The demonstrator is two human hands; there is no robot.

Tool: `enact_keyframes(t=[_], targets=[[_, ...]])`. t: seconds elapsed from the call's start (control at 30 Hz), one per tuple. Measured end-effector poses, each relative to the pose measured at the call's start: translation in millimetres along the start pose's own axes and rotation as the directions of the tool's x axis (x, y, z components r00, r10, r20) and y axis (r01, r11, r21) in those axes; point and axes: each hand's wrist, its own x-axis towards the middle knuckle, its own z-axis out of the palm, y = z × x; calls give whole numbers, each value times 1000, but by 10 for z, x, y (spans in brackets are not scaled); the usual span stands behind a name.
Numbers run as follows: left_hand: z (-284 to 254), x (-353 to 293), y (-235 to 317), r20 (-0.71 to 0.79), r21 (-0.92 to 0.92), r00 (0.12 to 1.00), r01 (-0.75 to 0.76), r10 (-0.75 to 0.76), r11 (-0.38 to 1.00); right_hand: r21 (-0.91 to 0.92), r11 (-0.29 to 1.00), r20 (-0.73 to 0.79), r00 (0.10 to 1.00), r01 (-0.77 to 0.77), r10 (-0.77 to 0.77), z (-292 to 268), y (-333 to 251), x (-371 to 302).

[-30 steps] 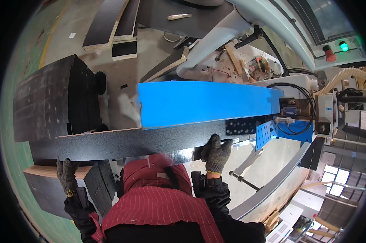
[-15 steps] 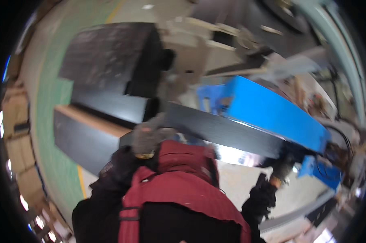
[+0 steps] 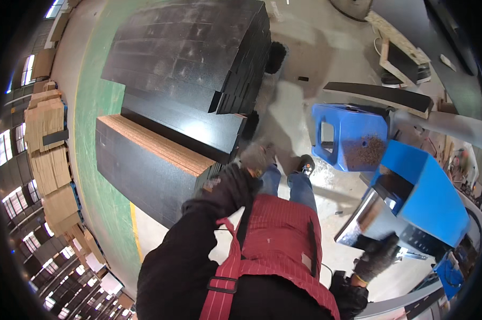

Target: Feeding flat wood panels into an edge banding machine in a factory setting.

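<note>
My right hand (image 3: 377,257), in a dark glove, grips the near end of a dark glossy board (image 3: 360,216) that rests against the blue machine (image 3: 430,200) at the right. My left hand (image 3: 257,157), in a grey glove, is blurred and reaches out to the near corner of a low stack of black boards (image 3: 150,160) with tan edges. I cannot tell whether it touches or holds anything. My red apron and black sleeves fill the lower middle.
A taller stack of black boards (image 3: 193,53) stands behind the low one. A blue plastic stool (image 3: 347,133) with sawdust on it stands by my feet. A loose black board (image 3: 379,96) lies beyond it. Tan sheet stacks (image 3: 49,138) line the far left past a green floor strip (image 3: 91,117).
I have turned left, away from the blue machine and toward the stacks. My left hand has come off the long board and moved toward the low stack. My right hand still holds the board's end.
</note>
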Motion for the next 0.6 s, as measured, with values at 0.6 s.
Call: enact_keyframes(t=[0.6], targets=[[-495, 743, -1503, -138, 659, 987, 156, -85, 736, 89, 976, -225, 951, -198, 213, -72, -363, 280]])
